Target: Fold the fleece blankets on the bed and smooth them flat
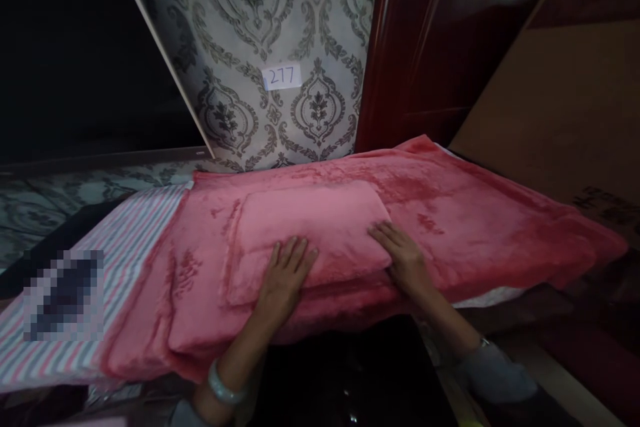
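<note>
A pink plush blanket [310, 220], folded into a flat rectangle, lies on a larger pink plush blanket [480, 213] with darker red patterns. My left hand [285, 277] rests palm down on the front part of the folded one, fingers stretched out. At its right edge, my right hand [403, 257] lies with fingers extended over the corner. Neither hand grips the fabric. A pale bangle circles my left wrist. The underside of the folded blanket is hidden.
Striped cloth [135, 233] shows at the left, with a blurred-out dark item on it. A dark screen [90, 53] stands behind left. A large cardboard panel [565, 93] leans at the right beside a dark red door [425, 33]. A paper label [283, 76] marks the wall.
</note>
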Motion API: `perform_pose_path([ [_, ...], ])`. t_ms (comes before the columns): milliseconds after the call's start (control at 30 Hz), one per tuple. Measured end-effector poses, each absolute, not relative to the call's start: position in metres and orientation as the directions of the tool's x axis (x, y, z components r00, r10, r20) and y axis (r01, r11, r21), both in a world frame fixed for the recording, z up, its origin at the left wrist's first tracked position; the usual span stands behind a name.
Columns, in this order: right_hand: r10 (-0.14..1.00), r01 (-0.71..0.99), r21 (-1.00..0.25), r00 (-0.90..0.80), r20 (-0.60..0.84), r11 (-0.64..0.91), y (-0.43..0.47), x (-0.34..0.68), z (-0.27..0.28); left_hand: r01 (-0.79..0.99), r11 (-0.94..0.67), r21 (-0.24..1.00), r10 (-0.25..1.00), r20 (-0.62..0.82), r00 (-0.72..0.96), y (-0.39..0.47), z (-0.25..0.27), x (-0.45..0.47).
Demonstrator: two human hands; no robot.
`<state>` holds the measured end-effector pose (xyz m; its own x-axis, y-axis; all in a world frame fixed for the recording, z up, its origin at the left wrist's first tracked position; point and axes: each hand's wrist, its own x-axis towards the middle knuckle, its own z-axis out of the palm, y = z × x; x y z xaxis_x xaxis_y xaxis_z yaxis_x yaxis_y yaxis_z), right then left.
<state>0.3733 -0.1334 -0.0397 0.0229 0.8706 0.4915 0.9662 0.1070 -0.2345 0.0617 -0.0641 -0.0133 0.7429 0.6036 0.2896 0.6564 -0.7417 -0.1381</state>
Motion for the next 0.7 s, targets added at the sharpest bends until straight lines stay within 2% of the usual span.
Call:
perform_pose_path([
  [100,0.852,0.973,-0.200,0.008,0.524,0.114,-0.135,0.376,-0.043,0.644,-0.748,-0.163,0.573,0.331,0.750,-0.063,-0.019,0.063],
  [267,0.858,0.969,-0.210,-0.006,0.514,0.133,-0.148,0.382,-0.058,0.653,-0.733,-0.192,0.586,0.312,0.748,-0.065,-0.024,0.054],
  [500,0.828,0.938,-0.311,0.051,0.559,0.152,-0.154,0.386,-0.071,0.781,-0.599,-0.179,0.719,0.311,0.622,-0.064,-0.015,0.006],
  [700,0.846,0.904,-0.390,0.063,0.530,0.177,-0.154,0.386,-0.076,0.835,-0.541,-0.096,0.791,0.278,0.545,-0.063,-0.011,-0.026],
])
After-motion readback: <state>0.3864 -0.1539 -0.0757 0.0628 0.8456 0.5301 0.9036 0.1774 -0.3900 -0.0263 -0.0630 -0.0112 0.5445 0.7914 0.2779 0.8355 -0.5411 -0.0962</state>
